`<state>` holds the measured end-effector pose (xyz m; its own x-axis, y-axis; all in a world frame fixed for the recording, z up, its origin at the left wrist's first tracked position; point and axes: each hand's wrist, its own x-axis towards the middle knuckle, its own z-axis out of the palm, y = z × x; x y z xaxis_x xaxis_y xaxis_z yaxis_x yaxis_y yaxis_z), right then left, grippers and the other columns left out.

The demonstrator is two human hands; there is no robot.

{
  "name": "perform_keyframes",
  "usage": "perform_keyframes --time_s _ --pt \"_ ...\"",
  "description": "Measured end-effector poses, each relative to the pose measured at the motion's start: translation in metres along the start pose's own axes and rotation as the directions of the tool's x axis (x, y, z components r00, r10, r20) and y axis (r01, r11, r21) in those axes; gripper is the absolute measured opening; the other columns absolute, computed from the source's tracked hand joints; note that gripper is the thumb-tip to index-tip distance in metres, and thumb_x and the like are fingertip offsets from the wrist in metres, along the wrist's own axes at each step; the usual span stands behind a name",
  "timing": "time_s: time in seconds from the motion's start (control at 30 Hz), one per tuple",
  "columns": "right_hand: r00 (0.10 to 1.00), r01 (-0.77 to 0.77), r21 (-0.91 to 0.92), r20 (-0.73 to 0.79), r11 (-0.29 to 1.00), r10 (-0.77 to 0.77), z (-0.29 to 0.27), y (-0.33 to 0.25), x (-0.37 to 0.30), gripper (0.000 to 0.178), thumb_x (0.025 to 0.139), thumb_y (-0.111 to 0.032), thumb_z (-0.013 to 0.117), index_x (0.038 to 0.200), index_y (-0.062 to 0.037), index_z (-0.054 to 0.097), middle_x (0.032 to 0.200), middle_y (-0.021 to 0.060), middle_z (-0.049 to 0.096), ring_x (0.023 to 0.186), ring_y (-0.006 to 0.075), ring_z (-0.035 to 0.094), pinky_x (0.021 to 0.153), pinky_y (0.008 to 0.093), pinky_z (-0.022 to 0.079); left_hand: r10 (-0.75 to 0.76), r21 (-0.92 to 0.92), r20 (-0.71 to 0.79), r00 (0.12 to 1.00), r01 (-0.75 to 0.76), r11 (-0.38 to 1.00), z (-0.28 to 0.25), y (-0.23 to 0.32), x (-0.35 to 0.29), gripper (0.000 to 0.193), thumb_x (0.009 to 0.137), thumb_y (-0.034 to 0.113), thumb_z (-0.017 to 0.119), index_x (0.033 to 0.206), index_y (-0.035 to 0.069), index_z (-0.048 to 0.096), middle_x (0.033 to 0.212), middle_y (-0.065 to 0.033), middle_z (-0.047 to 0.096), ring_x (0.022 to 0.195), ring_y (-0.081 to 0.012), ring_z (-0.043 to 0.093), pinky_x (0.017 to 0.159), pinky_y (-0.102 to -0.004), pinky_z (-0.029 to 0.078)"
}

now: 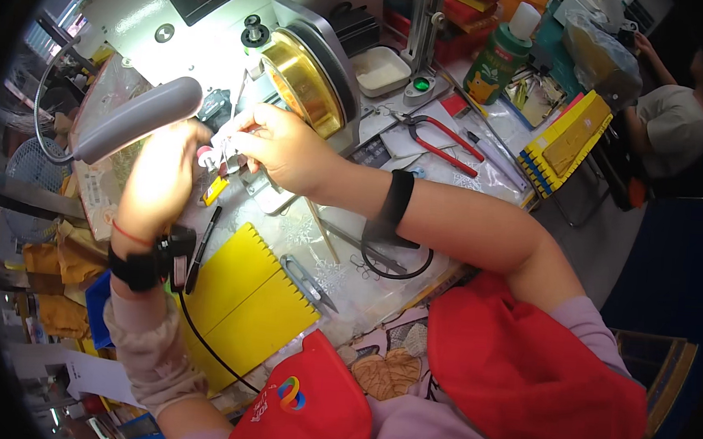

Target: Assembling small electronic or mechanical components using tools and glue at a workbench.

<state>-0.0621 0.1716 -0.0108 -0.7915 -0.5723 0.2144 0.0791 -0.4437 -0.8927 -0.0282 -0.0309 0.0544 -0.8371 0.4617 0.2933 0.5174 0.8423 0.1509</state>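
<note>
Under the bright light at the machine [280,15], my right hand [279,145] is closed, thumb and fingers pinched together over a small pale piece that I cannot make out. Close beside it on the left is my left hand [159,177], washed out by glare, its fingertips blurred and partly behind the grey lamp head [142,119]. A gold-coloured wheel [304,82] on the machine stands just beyond my right hand. Small metal parts and a pinkish round bit [207,156] show between the hands. Below them lies a small yellow object [216,190].
A yellow notebook [240,293] lies nearer me, with a black pen [203,250] and thread snips [309,282] beside it. Red-handled pliers [446,145], a white tray [381,71] and a green bottle [500,59] stand right. A person [672,120] sits far right.
</note>
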Motion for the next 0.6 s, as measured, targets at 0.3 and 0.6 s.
perform_keyframes --time_s 0.3,0.6 --pt "0.997 -0.013 -0.076 -0.076 0.997 0.007 0.005 0.009 -0.020 0.014 0.098 -0.016 0.054 0.093 -0.0039 0.049 0.075 0.0050 0.058 0.066 0.0120 0.058 0.063 0.0260 0.047 -0.360 -0.674 0.005 0.933 0.270 0.688 0.010 -0.004 0.080 0.050 0.101 0.035 0.051 0.135 -0.002 0.050 0.120 -0.0094 0.059 0.101 -0.0166 0.059 0.089 -0.0317 0.050" --pt "0.961 -0.231 -0.080 -0.176 0.970 0.215 -0.004 0.020 0.001 0.012 0.097 -0.016 0.055 0.096 -0.0059 0.048 0.077 0.0047 0.056 0.064 0.0127 0.057 0.059 0.0281 0.048 -0.235 -0.789 0.316 0.919 0.392 0.473 0.010 0.004 0.029 0.019 0.097 0.015 0.055 0.109 0.002 0.062 0.112 -0.0070 0.064 0.095 -0.0122 0.061 0.071 -0.0252 0.051"
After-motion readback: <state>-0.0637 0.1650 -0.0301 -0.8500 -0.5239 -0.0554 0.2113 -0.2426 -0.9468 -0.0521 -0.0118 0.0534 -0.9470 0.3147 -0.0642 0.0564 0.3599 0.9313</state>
